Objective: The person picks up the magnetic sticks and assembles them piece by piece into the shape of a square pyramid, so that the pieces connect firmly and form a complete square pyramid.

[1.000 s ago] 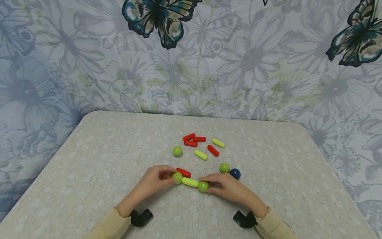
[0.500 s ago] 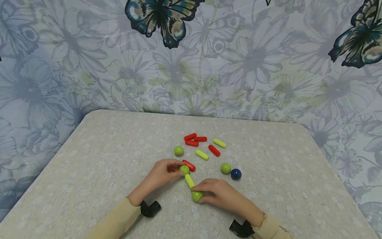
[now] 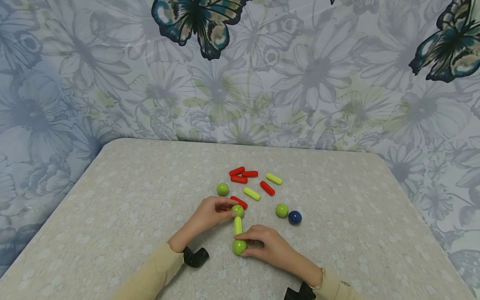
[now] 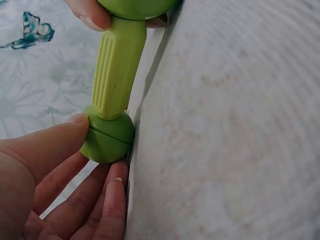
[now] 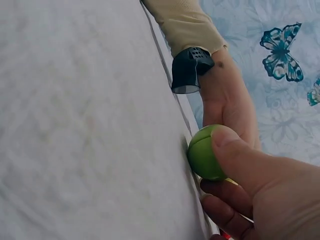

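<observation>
A ridged yellow-green rod (image 3: 238, 226) links two green balls and runs away from me in the head view. My left hand (image 3: 213, 213) pinches the far green ball (image 3: 238, 211) between thumb and fingers; a red rod (image 3: 239, 202) lies right behind that ball. With thumb and fingers my right hand (image 3: 268, 246) grips the near green ball (image 3: 239, 247). In the left wrist view the rod (image 4: 117, 67) meets the left-hand ball (image 4: 106, 142), which has a dark seam. The right wrist view shows my right thumb on its ball (image 5: 205, 155), low over the table.
Beyond the hands lie several red rods (image 3: 239, 179), two yellow-green rods (image 3: 251, 193) and a loose green ball (image 3: 223, 189). Another green ball (image 3: 282, 210) and a dark blue ball (image 3: 295, 217) sit to the right. The cloth-covered table (image 3: 150, 175) ends at a patterned wall hanging (image 3: 240, 83).
The linked balls and rod have swung from lying across to pointing away from me. My left hand went farther off and right, the red rod moving too; my right hand came nearer and left.
</observation>
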`<state>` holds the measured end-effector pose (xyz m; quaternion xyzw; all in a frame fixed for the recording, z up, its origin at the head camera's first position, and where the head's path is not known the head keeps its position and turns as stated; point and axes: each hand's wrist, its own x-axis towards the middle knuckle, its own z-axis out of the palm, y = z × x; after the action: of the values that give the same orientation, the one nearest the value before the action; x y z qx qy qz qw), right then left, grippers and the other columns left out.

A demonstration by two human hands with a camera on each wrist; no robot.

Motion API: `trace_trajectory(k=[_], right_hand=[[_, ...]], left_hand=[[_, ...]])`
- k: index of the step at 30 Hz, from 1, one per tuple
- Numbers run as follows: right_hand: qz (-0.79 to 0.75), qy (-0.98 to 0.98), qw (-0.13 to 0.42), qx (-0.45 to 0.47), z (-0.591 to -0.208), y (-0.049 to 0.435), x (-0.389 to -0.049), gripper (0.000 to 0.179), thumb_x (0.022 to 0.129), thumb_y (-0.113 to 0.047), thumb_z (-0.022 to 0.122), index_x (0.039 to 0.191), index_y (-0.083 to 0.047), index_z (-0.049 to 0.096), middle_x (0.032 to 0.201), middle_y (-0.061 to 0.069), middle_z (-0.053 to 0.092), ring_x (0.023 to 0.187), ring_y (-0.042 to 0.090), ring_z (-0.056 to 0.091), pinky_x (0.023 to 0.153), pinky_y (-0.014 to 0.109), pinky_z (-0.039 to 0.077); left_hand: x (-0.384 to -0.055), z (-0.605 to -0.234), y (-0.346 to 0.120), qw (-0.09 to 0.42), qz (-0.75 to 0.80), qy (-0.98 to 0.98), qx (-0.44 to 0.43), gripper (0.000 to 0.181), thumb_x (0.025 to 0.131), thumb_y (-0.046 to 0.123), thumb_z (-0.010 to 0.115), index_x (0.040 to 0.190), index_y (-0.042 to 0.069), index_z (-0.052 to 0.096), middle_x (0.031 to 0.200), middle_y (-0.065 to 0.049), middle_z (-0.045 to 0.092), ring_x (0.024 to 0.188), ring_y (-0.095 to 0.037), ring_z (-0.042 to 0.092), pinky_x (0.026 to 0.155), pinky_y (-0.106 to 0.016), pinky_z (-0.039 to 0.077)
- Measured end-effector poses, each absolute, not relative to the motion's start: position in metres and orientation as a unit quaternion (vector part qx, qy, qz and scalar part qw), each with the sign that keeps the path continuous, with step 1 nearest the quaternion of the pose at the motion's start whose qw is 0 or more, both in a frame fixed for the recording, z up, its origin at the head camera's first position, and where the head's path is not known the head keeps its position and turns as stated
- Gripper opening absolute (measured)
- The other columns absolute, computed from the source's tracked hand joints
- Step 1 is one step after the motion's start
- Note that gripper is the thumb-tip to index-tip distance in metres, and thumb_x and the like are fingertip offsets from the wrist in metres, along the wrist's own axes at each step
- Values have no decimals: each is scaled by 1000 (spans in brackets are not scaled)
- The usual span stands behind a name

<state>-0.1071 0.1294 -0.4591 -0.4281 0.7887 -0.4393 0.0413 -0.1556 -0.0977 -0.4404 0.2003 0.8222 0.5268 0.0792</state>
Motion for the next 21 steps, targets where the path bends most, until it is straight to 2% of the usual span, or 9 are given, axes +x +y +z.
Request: trace_trajectory(k=[5, 9, 12, 16, 21], right_hand=[[-447, 789, 35, -420, -460, 127, -105, 37, 82, -28, 71, 115, -13, 67, 93, -13, 60, 78, 6, 54, 67, 21, 47], [-451, 787, 38, -420, -460, 126, -105, 37, 82, -28, 71, 116, -13, 67, 93, -13, 61, 77, 5, 54, 67, 21, 47], [-452, 786, 43, -419, -460, 126, -105, 36, 83, -28, 71, 116, -13, 67, 94, -12, 61, 77, 5, 54, 66, 20, 47], [-453, 788, 49, -414, -460, 127, -105, 36, 83, -28, 71, 116, -13, 67, 94, -12, 61, 76, 5, 53, 65, 20, 47], [-457, 786, 51, -413, -459, 126, -104, 36, 83, -27, 71, 115, -12, 67, 93, -11, 60, 76, 5, 53, 66, 20, 48]], left_hand=[[-156, -442, -100, 77, 540, 811, 211, 29, 84, 12, 72, 110, -1, 68, 98, -9, 67, 84, -21, 64, 70, -28, 52], [-157, -442, -102, 77, 524, 821, 214, 27, 85, 14, 71, 110, 2, 69, 99, -6, 68, 85, -17, 64, 71, -26, 52], [-159, -439, -106, 56, 512, 834, 201, 24, 86, 13, 70, 108, 4, 69, 98, -4, 68, 86, -16, 64, 73, -27, 52], [-166, -434, -109, 22, 503, 843, 188, 25, 85, 7, 70, 110, 3, 68, 105, -6, 66, 95, -20, 63, 80, -31, 51], [-176, -435, -104, 32, 462, 851, 248, 34, 85, 0, 67, 119, 0, 63, 116, -9, 62, 108, -24, 56, 89, -35, 46]])
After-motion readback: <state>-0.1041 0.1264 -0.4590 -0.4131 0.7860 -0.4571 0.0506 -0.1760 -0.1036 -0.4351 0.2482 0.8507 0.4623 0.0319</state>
